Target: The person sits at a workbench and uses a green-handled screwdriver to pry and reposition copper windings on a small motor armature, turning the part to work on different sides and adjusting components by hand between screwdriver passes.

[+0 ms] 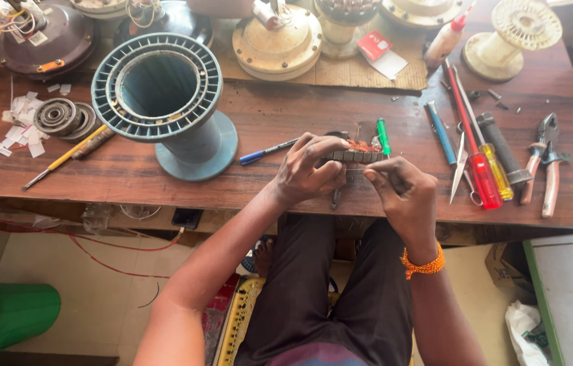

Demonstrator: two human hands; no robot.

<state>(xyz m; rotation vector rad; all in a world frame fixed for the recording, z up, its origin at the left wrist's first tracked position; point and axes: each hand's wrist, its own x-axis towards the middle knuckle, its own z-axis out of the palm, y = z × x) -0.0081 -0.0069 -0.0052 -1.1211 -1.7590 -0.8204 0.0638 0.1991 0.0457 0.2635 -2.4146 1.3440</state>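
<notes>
Motor stator core (355, 155), grey laminated steel with copper winding on top — held at the near edge of the wooden workbench (286, 122). Left hand (310, 171) clasps its left end, fingers curled over the top. Right hand (401, 193) pinches at its right end; what lies between those fingertips cannot be made out. Green marker (383, 136) just behind; blue pen (266, 151) to the left.

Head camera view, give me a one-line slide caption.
Both hands, left and right, grip a copper-wound stator at a wooden workbench.
</notes>
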